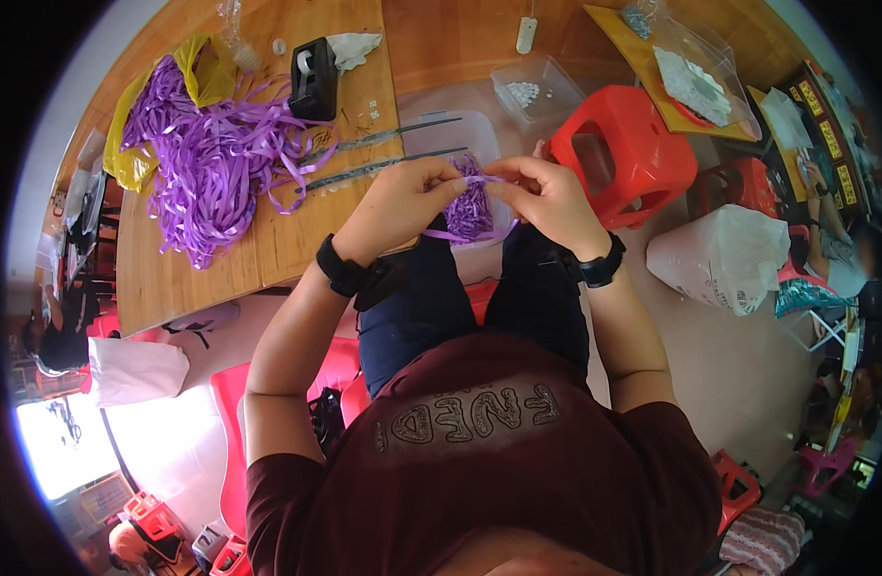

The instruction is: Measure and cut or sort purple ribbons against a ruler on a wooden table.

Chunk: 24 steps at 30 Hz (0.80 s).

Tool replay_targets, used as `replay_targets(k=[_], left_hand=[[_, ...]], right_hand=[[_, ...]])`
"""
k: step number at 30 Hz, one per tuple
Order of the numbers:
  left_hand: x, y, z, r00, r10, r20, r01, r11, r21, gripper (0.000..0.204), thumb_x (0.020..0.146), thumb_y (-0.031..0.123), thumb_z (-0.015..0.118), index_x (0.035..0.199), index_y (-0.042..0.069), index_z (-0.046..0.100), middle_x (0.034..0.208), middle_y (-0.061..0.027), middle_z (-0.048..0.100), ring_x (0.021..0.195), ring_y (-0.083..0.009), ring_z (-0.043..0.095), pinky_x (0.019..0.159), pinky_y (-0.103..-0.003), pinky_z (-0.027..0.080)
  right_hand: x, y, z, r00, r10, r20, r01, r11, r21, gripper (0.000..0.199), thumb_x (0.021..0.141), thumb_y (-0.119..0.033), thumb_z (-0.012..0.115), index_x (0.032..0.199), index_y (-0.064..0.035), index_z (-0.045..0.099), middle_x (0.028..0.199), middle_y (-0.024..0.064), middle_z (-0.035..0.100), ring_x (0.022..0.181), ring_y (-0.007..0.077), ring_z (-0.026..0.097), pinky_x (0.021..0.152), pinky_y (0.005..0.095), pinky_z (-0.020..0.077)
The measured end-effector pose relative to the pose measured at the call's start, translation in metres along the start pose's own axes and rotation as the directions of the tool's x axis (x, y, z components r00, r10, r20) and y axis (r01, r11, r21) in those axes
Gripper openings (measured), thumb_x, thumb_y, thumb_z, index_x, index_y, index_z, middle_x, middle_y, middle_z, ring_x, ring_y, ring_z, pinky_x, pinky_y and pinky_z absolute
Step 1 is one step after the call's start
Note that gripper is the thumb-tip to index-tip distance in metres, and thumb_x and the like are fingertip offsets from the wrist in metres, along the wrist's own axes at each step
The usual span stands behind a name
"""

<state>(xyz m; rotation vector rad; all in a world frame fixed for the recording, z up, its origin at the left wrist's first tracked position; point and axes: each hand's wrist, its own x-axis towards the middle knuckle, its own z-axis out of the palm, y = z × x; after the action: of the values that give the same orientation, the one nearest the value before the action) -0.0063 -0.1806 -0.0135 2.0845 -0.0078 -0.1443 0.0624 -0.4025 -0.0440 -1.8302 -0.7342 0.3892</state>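
Wooden bench (268, 240): I see the loose heap of purple plastic ribbon (206, 144) at its 9 o'clock edge; I judge a snagged strand could drag it off.
Clear plastic tub (479, 144): sits at 12 o'clock from my hands, part over the knees; I think a nudge could tip it.
Left hand (398, 206), right hand (547, 197): both pinched shut on the small purple ribbon bundle (472, 206) over the lap; a loosened pinch may let it unravel.

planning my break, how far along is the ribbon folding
Done: a clear tray on the lap holds a small heap of folded purple pieces. In hand: left hand and right hand pinch one purple ribbon strip between the fingers. Left: a big loose ribbon pile on the wooden table, so probably most remains.
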Motion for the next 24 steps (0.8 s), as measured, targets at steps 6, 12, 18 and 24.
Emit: replay_targets(k=[6,12,18,24], left_hand=[[0.007,0.005,0.013,0.999,-0.013,0.032,0.013,1.000,0.007,0.026,0.092,0.025,0.066,0.099,0.000,0.070,0.073,-0.0078,0.066,0.065,-0.0130,0.059,0.061,-0.029,0.048],[0.014,0.000,0.012,0.962,-0.174,0.212,0.233,0.926,-0.297,0.027,0.096,0.025,0.064,0.105,0.000,0.066,0.076,-0.0003,0.062,0.064,-0.0067,0.054,0.058,-0.023,0.044],[0.010,-0.018,0.023,0.996,0.067,0.061,-0.068,0.998,0.016,0.035,0.097,0.019,0.061,0.126,-0.002,0.061,0.108,-0.0106,0.069,0.099,-0.0165,0.065,0.089,-0.030,0.050],[0.004,-0.016,0.008,0.989,0.128,0.074,-0.125,0.991,-0.051,0.032,0.097,0.015,0.059,0.124,-0.002,0.062,0.109,-0.0111,0.069,0.099,-0.0161,0.066,0.088,-0.030,0.051]], right_hand=[[-0.003,-0.001,0.011,0.996,-0.090,0.017,0.090,0.995,-0.036,0.051,0.082,-0.002,0.077,0.130,-0.0070,0.058,0.092,0.0040,0.063,0.071,0.0072,0.059,0.068,0.0227,0.0481],[0.003,0.010,0.009,0.901,-0.374,-0.220,0.269,0.879,-0.395,0.035,0.082,0.003,0.071,0.116,-0.0057,0.065,0.092,0.0092,0.066,0.079,0.0192,0.065,0.078,0.0257,0.0498],[0.032,0.032,0.001,0.874,-0.456,-0.168,0.363,0.842,-0.398,0.027,0.085,0.009,0.063,0.107,-0.0058,0.070,0.103,0.0111,0.068,0.087,0.0249,0.067,0.075,0.0308,0.0530],[0.088,0.054,-0.001,0.820,-0.571,-0.042,0.491,0.739,-0.462,0.025,0.085,-0.003,0.068,0.109,-0.0088,0.072,0.106,0.0106,0.068,0.092,0.0271,0.067,0.078,0.0335,0.0544]])
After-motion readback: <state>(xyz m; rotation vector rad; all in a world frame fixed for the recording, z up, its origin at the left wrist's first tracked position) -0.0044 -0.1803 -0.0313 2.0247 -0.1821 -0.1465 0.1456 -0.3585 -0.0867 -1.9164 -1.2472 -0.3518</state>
